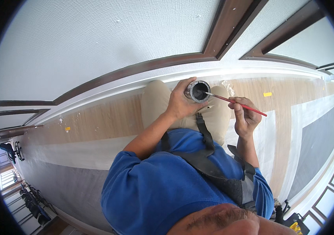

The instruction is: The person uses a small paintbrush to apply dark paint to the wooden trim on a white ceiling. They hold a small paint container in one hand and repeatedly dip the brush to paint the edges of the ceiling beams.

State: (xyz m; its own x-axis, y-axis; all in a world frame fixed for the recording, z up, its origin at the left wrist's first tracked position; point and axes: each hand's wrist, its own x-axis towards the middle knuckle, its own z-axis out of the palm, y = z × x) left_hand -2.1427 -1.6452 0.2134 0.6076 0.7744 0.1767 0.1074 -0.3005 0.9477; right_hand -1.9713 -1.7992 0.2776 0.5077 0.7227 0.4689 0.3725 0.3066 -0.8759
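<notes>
My left hand (181, 102) is wrapped round a small paint can (190, 93), its open top facing up and dark inside. Between the fingers of my right hand (246, 117) is a thin paintbrush (235, 102) with a red handle. The brush slants down to the left, and its bristle end reaches over the rim into the can's mouth. How deep the bristles go is hard to make out. Both hands are above my knees in beige trousers (153, 102).
Ahead stands a white textured wall (108, 47) with dark brown moulding (143, 65) and a white baseboard (108, 93). The wood-look floor (108, 121) carries pale sheeting, white specks and a yellow tape piece (267, 94). Black gear lies along the opposite wall at lower left.
</notes>
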